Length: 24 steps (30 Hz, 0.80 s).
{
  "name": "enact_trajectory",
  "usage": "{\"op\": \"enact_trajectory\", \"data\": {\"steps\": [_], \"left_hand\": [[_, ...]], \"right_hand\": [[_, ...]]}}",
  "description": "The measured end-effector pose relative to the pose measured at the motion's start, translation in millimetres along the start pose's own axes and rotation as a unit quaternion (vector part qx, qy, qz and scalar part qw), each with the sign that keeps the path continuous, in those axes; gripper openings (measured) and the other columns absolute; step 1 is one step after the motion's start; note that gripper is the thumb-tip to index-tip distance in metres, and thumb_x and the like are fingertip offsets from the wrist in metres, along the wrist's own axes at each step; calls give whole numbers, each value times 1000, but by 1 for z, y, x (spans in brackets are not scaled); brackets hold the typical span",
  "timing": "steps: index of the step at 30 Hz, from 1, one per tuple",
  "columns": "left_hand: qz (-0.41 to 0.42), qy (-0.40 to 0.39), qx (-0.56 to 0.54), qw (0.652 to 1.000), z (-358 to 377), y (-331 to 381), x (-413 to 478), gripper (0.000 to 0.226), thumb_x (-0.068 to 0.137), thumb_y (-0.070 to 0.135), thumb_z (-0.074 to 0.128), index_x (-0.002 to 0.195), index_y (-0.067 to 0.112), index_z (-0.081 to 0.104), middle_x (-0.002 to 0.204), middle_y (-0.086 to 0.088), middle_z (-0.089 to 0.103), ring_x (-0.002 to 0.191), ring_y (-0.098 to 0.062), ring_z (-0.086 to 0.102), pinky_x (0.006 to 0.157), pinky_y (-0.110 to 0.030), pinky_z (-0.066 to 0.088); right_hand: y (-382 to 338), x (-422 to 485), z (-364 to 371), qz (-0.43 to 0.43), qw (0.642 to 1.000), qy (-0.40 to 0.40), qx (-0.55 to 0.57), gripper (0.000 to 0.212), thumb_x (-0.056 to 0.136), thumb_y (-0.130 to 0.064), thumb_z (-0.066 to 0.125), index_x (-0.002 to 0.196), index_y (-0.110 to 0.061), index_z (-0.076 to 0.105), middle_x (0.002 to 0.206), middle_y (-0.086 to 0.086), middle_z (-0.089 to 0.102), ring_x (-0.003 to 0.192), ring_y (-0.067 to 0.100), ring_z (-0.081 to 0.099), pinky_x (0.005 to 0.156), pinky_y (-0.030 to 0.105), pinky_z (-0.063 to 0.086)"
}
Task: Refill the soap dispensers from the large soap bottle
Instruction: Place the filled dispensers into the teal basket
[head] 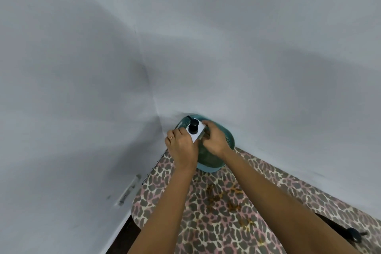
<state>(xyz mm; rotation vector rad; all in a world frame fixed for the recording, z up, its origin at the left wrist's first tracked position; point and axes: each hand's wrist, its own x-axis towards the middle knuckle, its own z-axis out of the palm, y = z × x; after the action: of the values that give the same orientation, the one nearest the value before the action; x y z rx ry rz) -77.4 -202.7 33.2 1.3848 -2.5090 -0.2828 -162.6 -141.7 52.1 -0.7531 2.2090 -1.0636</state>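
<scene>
Head view shows both hands, left hand (181, 146) and right hand (214, 139), clasping a white soap dispenser (196, 132) with black pump (194, 125) above the teal basket (227, 137) in the corner, apparently fetching it; next, unscrew the pump.

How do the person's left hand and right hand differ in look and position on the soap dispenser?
The left hand wears rings on one finger; the right hand shows none. The left hand grips the soap dispenser from its left side, the right hand from its right, over the teal basket. Both hands hold the same dispenser below its black pump.
</scene>
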Motion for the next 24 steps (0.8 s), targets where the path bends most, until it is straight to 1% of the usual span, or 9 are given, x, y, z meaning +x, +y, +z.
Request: {"op": "enact_trajectory", "data": {"steps": [1,3,7,10,13,17,20,21,24], "left_hand": [[-2,10,36,999,-1,-1,1,59,54,52,83,85,5,65,80,-8,67,83,-26,60,71,-35,49],[-11,9,59,998,-2,-1,2,61,57,56,80,88,5,63,83,-9,65,85,-26,59,75,-36,47],[-17,-22,63,998,-7,0,0,66,68,55,73,105,3,57,100,-12,62,98,-28,57,88,-38,45],[-9,-49,46,998,-10,-1,2,72,74,56,67,118,3,49,115,-13,57,112,-29,50,99,-40,38],[-25,-57,19,998,-18,0,-3,77,70,57,69,118,2,47,116,-15,55,112,-31,50,100,-40,37],[-28,-24,-80,996,-36,20,-33,77,78,52,64,129,0,38,128,-18,47,120,-32,44,102,-41,40],[20,-55,-146,988,-50,48,-76,70,87,44,57,136,2,32,136,-17,39,128,-31,37,106,-40,37],[47,-77,-164,982,-52,57,-92,67,88,41,56,137,3,32,137,-16,38,130,-30,35,108,-40,35],[153,-192,-202,948,-46,81,-137,64,89,34,57,142,11,28,144,-9,30,134,-24,31,112,-36,32]], "right_hand": [[0,-2,0,0,1000,0,0,55,85,8,52,137,-5,42,132,9,55,122,22,53,97,22,41],[3,-7,-1,3,1000,2,-1,51,85,8,52,134,-5,45,130,9,57,121,23,54,94,20,41],[11,-19,-2,31,999,9,3,61,86,0,59,142,-8,37,140,8,49,127,23,49,105,27,40],[19,-33,-4,47,998,36,8,63,85,-4,62,143,-11,37,139,7,50,126,21,50,104,28,43],[26,-51,-10,51,995,69,52,61,85,-6,63,141,-11,39,138,5,51,126,20,51,104,32,45],[31,-95,-18,43,984,142,94,50,86,-6,63,134,-9,49,129,1,57,118,14,55,99,23,47],[42,-148,-22,34,976,190,102,34,89,-8,62,121,-13,55,110,-8,59,102,10,58,82,4,43],[51,-166,-22,37,973,202,101,30,89,-7,62,117,-15,56,103,-10,60,95,10,59,74,2,43],[93,-215,-19,117,967,205,100,23,88,-5,61,110,-14,60,93,-9,63,84,10,62,67,6,45]]}}
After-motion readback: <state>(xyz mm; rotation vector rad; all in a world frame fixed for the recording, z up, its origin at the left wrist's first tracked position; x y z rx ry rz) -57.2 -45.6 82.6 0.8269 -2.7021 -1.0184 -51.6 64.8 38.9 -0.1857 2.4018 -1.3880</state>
